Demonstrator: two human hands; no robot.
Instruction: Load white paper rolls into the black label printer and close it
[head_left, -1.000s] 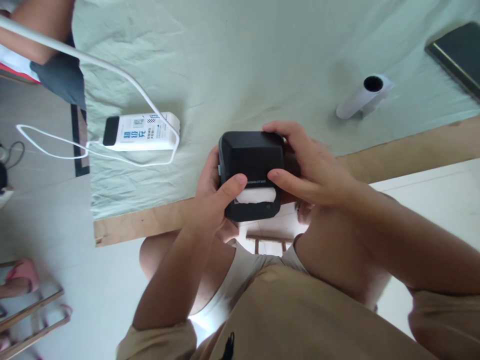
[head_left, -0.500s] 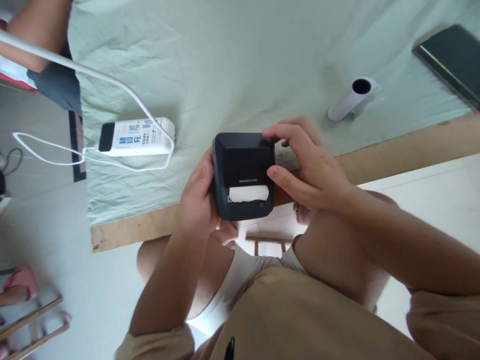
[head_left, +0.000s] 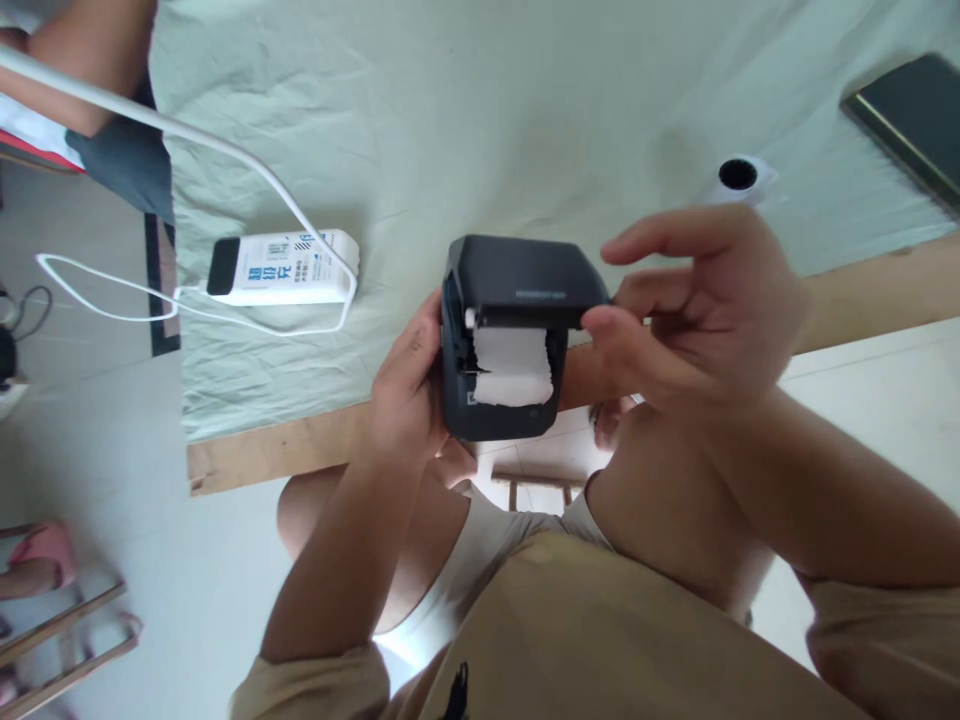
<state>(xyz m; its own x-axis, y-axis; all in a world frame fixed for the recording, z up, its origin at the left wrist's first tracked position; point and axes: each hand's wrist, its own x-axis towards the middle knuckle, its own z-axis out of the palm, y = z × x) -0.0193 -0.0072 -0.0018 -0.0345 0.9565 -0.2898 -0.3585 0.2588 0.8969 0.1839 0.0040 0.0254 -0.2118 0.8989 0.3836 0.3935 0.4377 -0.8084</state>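
A small black label printer (head_left: 501,422) is held over the table's front edge, its lid (head_left: 536,275) raised. White label paper (head_left: 514,365) with a ragged edge lies in the opening. My left hand (head_left: 409,390) is closed round the printer's left side. At the raised lid's right corner is my right hand (head_left: 697,310), with the thumb and bent fingers against the corner and the index finger stretched out above it. The exact contact of the bent fingers is partly hidden.
A white power bank (head_left: 277,268) with a white cable (head_left: 225,150) lies at left on the green cloth (head_left: 465,120). A white roll (head_left: 757,180) stands at right, partly behind my hand. Beyond it is a dark flat object (head_left: 911,130). Another person's arm (head_left: 90,60) is at upper left.
The printer's lid has swung up and open, showing the paper inside. My right hand has moved up and right with the lid's corner; my left hand keeps its hold.
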